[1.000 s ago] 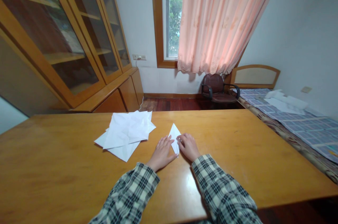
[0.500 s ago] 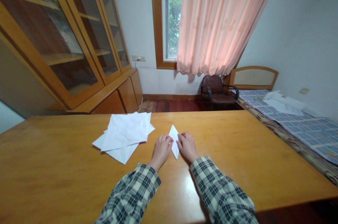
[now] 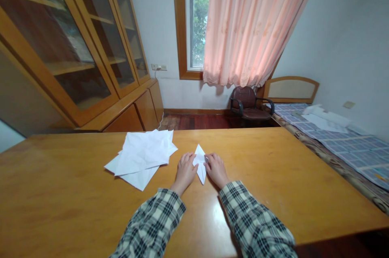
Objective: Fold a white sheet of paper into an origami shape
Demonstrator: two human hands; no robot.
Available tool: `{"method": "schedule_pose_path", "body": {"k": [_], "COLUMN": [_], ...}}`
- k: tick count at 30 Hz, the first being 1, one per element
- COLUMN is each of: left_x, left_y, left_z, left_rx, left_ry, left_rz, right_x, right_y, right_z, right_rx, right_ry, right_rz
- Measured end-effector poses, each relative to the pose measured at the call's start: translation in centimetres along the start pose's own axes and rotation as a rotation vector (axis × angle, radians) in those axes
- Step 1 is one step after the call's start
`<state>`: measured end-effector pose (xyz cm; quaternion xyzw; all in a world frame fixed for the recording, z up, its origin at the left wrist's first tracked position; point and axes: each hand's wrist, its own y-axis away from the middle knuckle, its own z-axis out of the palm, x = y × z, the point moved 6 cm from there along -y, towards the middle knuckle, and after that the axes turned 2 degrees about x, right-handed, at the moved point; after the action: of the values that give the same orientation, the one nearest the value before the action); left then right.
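A small white sheet of folded paper (image 3: 199, 160), narrow and pointed at its far and near ends, lies on the wooden table between both hands. My left hand (image 3: 185, 170) has hold of its left edge, thumb against the paper and fingers curled at the side. On the opposite edge, my right hand (image 3: 216, 169) grips the paper with thumb and fingers in the same way. The paper's middle is spread, and creases run down its near half. Parts of both side edges are hidden under the fingers.
Left of the hands lies a loose stack of creased white paper sheets (image 3: 146, 154) on the table (image 3: 67, 193). Past the far edge stand a dark red armchair (image 3: 251, 104) and a curtained window. A glass-door cabinet (image 3: 100, 47) is at left, a bed (image 3: 337, 132) at right.
The middle of the folded paper is spread wider than before. My left fingers and thumb have shifted slightly along its left edge; my right hand has barely moved.
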<state>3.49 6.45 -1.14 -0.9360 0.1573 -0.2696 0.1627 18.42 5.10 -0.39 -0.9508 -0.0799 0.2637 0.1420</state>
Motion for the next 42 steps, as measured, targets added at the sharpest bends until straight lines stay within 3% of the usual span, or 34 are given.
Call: {"method": "schedule_pose_path", "body": {"k": [19,29,42], "left_x": [1.7,2.7,3.2], "left_y": [0.4,1.5,1.8], "left_z": [-2.0,-1.3,-0.1], "left_rx": [0.001,-0.103,-0.227], "left_ry": [-0.006,-0.133,-0.185], "left_rz": [0.098,0.199,0.146], "right_x": [-0.5,-1.9,-2.1], "right_y": [0.3,1.1,1.4], "right_z": [-0.5,-1.1,-1.4], "right_rx": [-0.012,-0.078,-0.05], "right_ry": [0.011,0.186,0.194], "right_rz": [-0.029,-0.053,-0.053]}}
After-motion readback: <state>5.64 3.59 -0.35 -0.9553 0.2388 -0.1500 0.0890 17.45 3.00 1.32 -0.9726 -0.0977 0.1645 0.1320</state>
